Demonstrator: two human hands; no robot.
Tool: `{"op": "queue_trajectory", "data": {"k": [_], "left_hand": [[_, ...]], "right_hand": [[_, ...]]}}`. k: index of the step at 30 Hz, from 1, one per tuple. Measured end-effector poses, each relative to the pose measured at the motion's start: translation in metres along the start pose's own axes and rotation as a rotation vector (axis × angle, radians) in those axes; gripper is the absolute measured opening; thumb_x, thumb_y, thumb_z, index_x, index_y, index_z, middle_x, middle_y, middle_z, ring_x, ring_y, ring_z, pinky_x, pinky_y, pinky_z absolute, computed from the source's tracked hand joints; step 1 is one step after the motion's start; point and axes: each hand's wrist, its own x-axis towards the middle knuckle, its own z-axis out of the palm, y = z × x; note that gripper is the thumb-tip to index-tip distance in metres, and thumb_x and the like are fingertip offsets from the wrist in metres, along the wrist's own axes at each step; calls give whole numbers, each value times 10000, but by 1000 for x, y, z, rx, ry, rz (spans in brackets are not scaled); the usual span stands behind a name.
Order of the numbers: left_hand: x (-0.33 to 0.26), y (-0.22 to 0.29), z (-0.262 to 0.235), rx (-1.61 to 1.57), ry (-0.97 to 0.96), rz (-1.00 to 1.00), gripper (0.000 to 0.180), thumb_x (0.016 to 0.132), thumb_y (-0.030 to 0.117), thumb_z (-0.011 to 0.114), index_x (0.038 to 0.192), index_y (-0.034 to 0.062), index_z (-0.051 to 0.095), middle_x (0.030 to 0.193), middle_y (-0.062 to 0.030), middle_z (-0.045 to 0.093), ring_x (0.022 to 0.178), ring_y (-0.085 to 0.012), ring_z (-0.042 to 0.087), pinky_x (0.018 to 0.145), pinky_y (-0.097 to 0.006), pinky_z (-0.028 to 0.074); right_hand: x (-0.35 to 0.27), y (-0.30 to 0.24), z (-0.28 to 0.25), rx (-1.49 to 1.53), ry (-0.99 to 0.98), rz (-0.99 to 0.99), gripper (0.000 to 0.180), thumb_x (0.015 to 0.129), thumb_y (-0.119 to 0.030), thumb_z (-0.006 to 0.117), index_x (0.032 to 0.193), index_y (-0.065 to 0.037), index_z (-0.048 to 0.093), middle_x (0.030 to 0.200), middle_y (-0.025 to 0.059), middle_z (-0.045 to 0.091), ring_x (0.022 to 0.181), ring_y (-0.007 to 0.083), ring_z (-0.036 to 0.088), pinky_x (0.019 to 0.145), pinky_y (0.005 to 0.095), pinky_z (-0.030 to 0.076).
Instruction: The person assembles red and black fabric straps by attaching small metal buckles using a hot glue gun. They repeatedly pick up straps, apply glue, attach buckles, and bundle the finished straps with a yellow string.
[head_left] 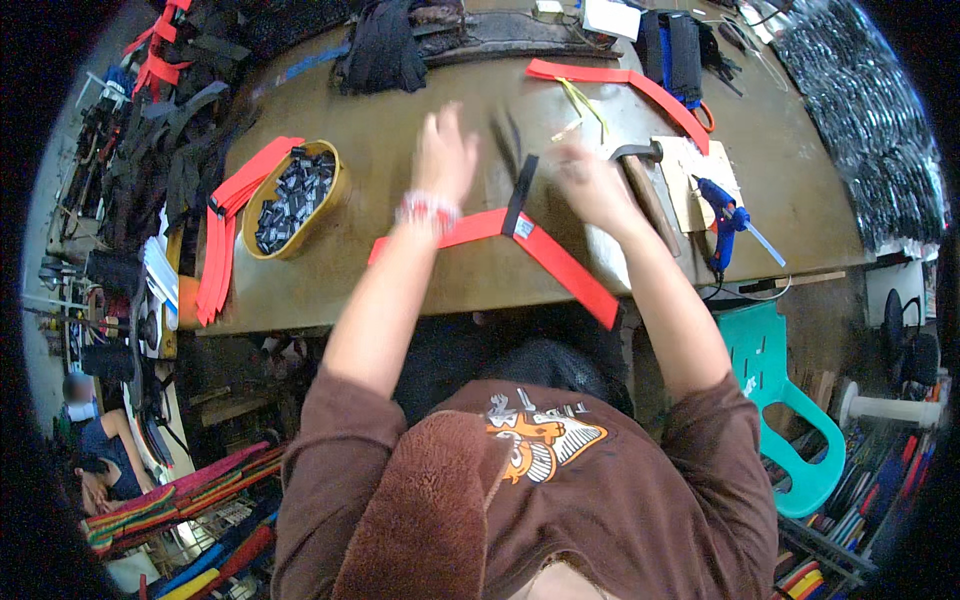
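A red strap (567, 268) lies bent across the table in front of me. A short black strap (520, 195) crosses it at the bend, beside a small pale label (523, 228). My left hand (447, 160) is over the table left of the black strap, fingers apart and nothing visible in them. To the right of that strap, my right hand (592, 185) is smeared by motion, so its grip does not show. Between the hands a dark narrow shape (507, 135) is too blurred to name. A hammer (640, 155) lies just right of my right hand.
A yellow tub (335, 180) of small black buckles stands at left, by stacked red straps (222, 245). A blue glue gun (722, 210) lies at right on a pale board (690, 165). Another red strap (640, 82) lies farther back. A green chair (775, 390) stands at right.
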Motion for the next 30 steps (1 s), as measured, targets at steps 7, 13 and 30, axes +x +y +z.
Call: {"op": "queue_trajectory", "data": {"k": [7, 13, 30], "left_hand": [[-151, 48, -38, 255, -660, 231, 795, 752, 760, 475, 1430, 370, 337, 1522, -276, 1, 1376, -535, 3, 987, -761, 41], [-152, 37, -52, 231, -691, 275, 781, 697, 775, 516, 1388, 436, 382, 1501, -317, 50, 1380, -526, 23, 986, -762, 36], [-176, 30, -41, -19, -256, 451, 336, 733, 233, 689, 1066, 203, 647, 1274, -140, 488, 1180, -385, 448, 962, -573, 359]], "right_hand": [[-58, 52, -42, -912, 181, 329, 519, 913, -217, 545, 1407, -211, 388, 1158, 230, 558, 974, 377, 601, 850, 445, 466], [-105, -45, -20, -44, 328, -208, 575, 898, -49, 510, 1436, -179, 351, 1309, 187, 517, 1198, 338, 514, 970, 383, 430], [-107, 4, -15, -222, 308, -131, 558, 879, -113, 576, 1391, -282, 436, 896, 163, 624, 843, 315, 619, 776, 417, 480]]}}
